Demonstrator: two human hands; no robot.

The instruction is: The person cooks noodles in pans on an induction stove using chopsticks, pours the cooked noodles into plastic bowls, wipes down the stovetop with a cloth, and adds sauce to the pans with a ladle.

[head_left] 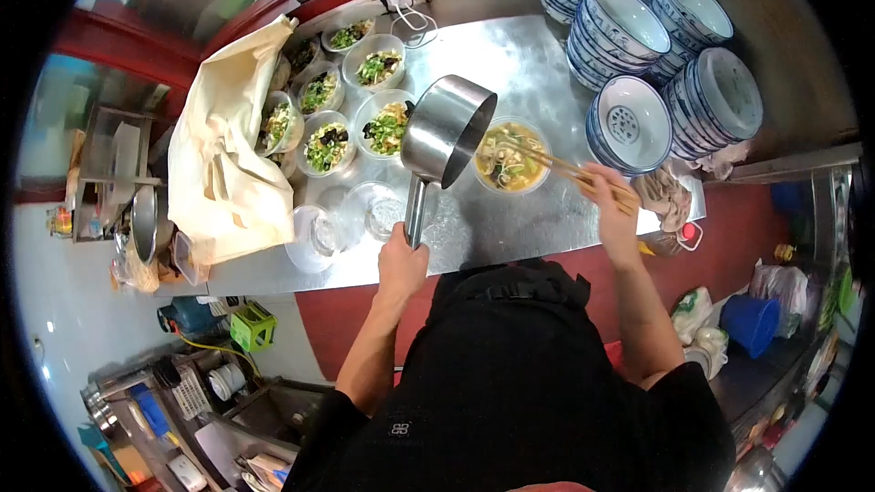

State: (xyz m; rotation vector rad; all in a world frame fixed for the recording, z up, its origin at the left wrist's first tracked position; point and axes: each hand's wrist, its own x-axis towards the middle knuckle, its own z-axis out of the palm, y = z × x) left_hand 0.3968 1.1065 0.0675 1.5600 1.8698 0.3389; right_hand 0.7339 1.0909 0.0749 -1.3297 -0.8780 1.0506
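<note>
Brushed steel counter [506, 55], tilted metal saucepan [448, 130].

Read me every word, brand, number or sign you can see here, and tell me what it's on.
No text reads clearly.
Black clothing: small white logo, too small to read.
Patterned bowl: dark marks, no legible writing.
Plastic bag: too blurred to read.

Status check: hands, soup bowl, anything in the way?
Left hand grips saucepan by its handle, pan tilted. Right hand holds chopsticks, tips in soup bowl. Pan overlaps bowl's left edge in view.
</note>
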